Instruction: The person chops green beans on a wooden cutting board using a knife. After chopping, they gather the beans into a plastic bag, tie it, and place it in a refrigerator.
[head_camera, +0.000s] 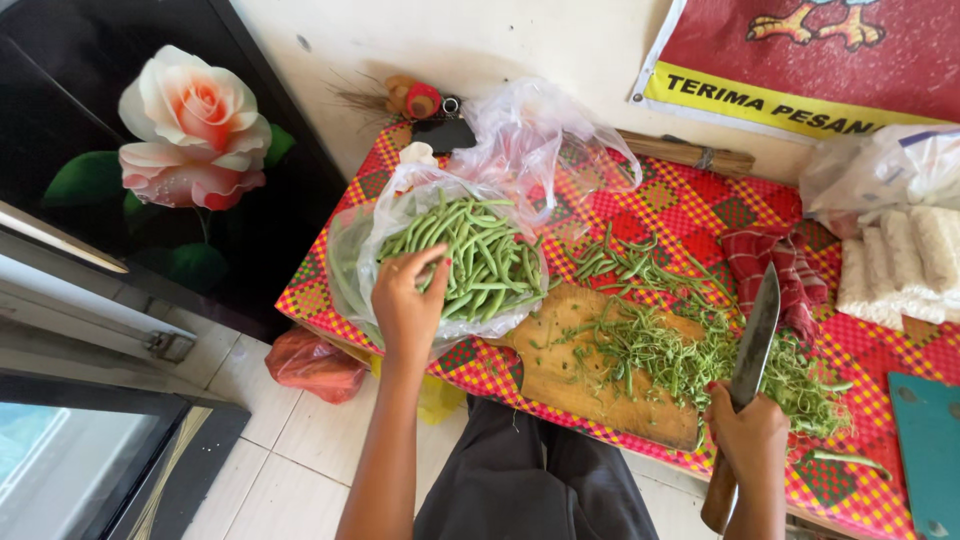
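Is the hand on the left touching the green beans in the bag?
Touching. The head view shows the left hand reaching into the clear plastic bag, its fingertips resting on the pile of green beans with no gap.

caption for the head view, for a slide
Left hand reaches into a bag of green beans while the right hand holds a knife over a board strewn with trimmings.

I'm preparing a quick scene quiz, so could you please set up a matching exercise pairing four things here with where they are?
Things:
1. Green beans
2. Knife
3. Bean trimmings
4. Red checked cloth

Places:
A. Gripped in the right hand
B. Beside the knife blade's tip
C. In the clear plastic bag, under the left hand
D. Piled on the wooden cutting board

Pairs: 1-C, 2-A, 3-D, 4-B
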